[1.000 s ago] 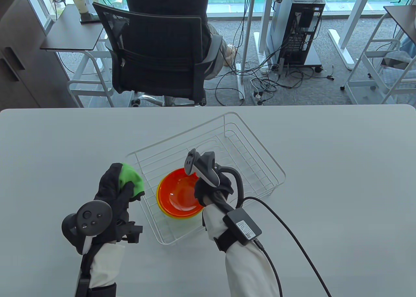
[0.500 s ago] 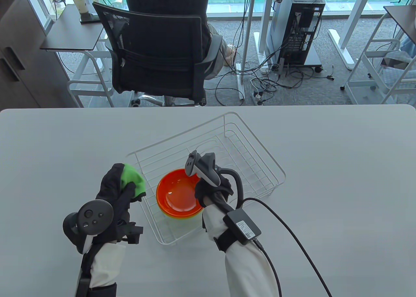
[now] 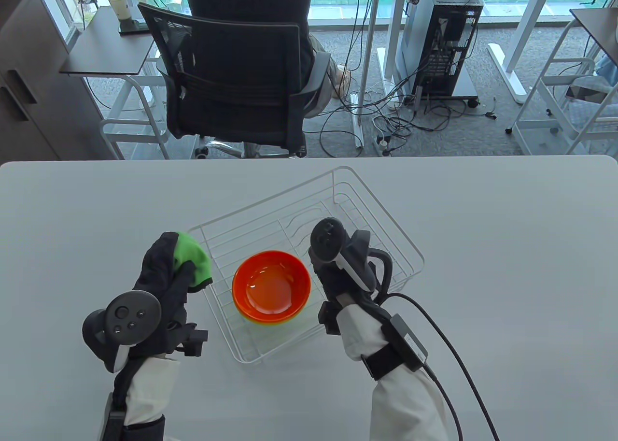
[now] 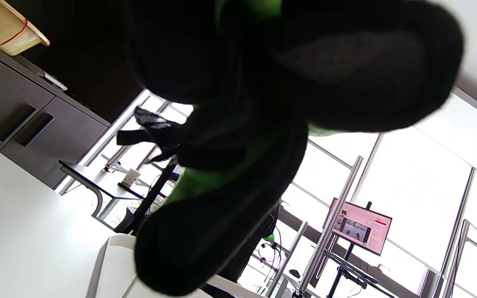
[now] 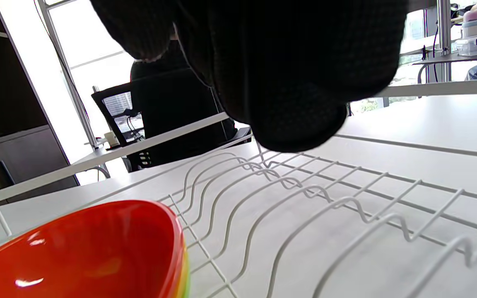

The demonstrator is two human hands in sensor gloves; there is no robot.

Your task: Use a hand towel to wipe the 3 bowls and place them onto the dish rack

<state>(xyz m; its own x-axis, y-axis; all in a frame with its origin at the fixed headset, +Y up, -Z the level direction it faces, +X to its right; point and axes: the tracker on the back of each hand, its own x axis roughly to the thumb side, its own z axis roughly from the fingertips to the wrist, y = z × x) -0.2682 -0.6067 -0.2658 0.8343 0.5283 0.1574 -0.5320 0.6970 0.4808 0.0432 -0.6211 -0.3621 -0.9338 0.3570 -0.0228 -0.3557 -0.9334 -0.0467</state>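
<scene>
From the table view I see the stack of bowls, an orange-red glossy bowl (image 3: 271, 286) on top with yellow and green rims showing beneath it, sitting in the near-left part of the white wire dish rack (image 3: 376, 209), which stands on the pale grey table (image 3: 507, 248). My right hand (image 3: 340, 279) in its black glove is over the rack just to the right of the bowls, apart from them and holding nothing; in the right wrist view its dark fingers (image 5: 288, 82) hang bunched above the rack's wavy wires, though I cannot tell whether they are straight or curled. My left hand (image 3: 166, 279) is just outside the rack's left edge, fingers curled tight round the crumpled bright green hand towel (image 3: 193, 260).
</scene>
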